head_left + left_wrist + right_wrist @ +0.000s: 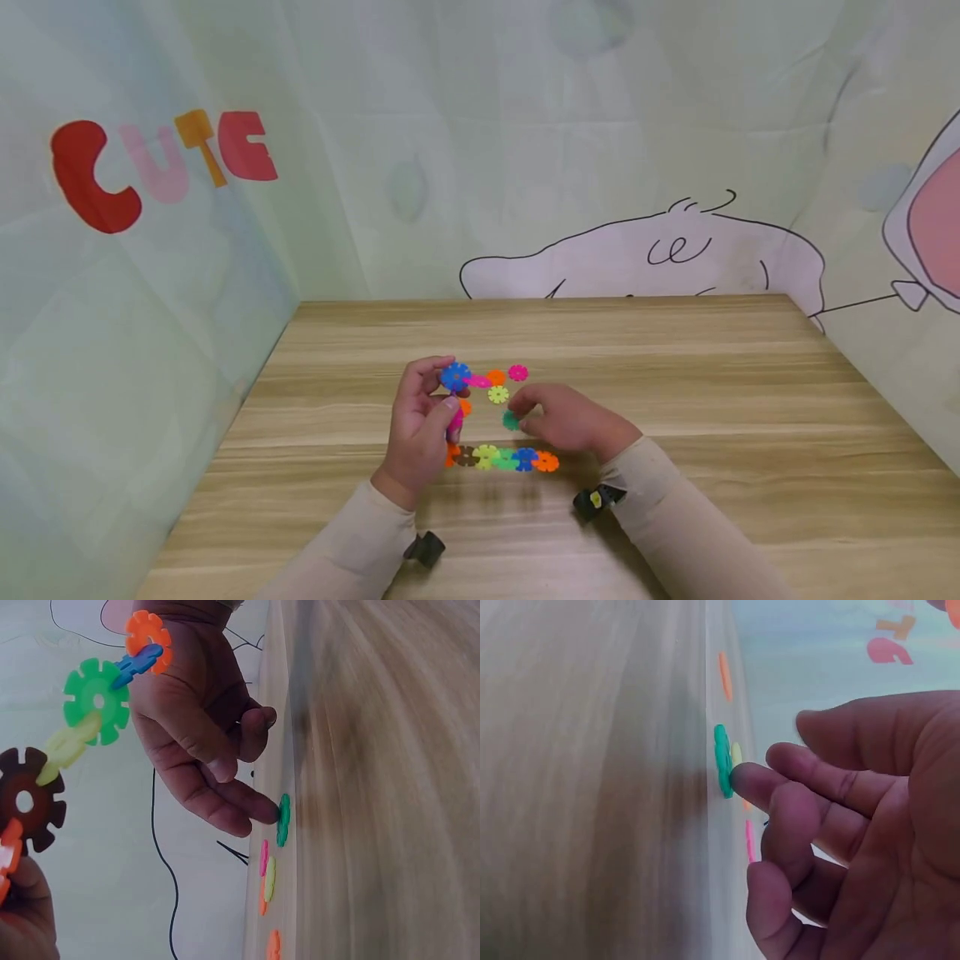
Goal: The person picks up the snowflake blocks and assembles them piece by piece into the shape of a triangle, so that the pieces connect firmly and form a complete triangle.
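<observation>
A: From my remote seat, what reads across the head view, left to right?

B: Left hand (420, 421): thumb and fingers pinching a chain (486, 451) of slotted discs, held above the desk (675, 350). Its blue upper disc (455, 376) lies at 1 o'clock from that hand; its six-disc row (505, 461) extends toward 4 o'clock. Near orange disc (466, 407): just beside the hand. Far orange disc (496, 377) and yellow disc (498, 394): toward 11 o'clock from the teal disc (510, 419); loose pink disc (518, 372): at its 12 o'clock. Right hand (570, 423), at its 3 o'clock: fingers loosely bent, thumb apart, a fingertip touching it.

A: What might go wrong for me?

B: The teal disc lies flat and thin; a push without the thumb opposing could slide it away. The row juts from one grip; a knock from the right hand could work a slot loose.

A: My counts?

B: Hands, two. Loose discs, five: two orange, one each yellow, teal, pink. Row, six: two orange, one each brown, yellow, green, blue. Upper chain, two: blue, pink. Discs behind the left hand, I cannot tell.
</observation>
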The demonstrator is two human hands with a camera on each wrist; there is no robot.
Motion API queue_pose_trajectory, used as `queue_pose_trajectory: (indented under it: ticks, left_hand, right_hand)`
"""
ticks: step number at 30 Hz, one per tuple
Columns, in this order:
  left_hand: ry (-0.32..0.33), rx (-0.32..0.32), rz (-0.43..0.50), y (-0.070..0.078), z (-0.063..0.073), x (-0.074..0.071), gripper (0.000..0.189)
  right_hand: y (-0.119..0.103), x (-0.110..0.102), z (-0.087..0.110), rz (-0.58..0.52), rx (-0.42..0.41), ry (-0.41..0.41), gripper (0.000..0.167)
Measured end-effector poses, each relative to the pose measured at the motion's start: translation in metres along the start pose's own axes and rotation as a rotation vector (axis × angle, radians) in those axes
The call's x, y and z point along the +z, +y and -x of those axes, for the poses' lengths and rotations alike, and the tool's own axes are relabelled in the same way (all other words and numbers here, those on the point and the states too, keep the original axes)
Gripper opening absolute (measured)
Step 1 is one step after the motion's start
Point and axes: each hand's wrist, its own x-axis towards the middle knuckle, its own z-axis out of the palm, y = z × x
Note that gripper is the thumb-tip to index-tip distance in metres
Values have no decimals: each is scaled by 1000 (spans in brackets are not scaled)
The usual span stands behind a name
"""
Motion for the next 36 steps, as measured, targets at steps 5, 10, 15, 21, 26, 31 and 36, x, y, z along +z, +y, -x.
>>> queue_pose_trajectory:
  ticks: [5, 10, 15, 21, 26, 31, 36]
  left_hand:
    - [6, -9, 7, 0, 0, 0, 52]
    - [0, -8, 4, 0, -1, 0, 51]
    - [3, -1, 3, -1, -1, 0, 51]
    - [9, -5, -2, -1, -1, 0, 49]
    - [26, -15, 0, -2, 0, -1, 51]
    - [40, -31, -13, -1, 0, -1, 43]
    - [51, -29, -1, -2, -1, 0, 33]
  right_hand:
    - [-1, -1, 0, 20, 31, 21, 32]
    - [0, 0, 2, 85, 57, -22, 30]
    - [1, 1, 4, 144, 88, -26, 19]
    - [1, 0, 5, 201, 137, 5, 22]
    - [3, 0, 5, 192, 162, 19, 25]
    - [6, -1, 2, 92, 148, 41, 22]
    - [-1, -8, 2, -107, 35, 136, 23]
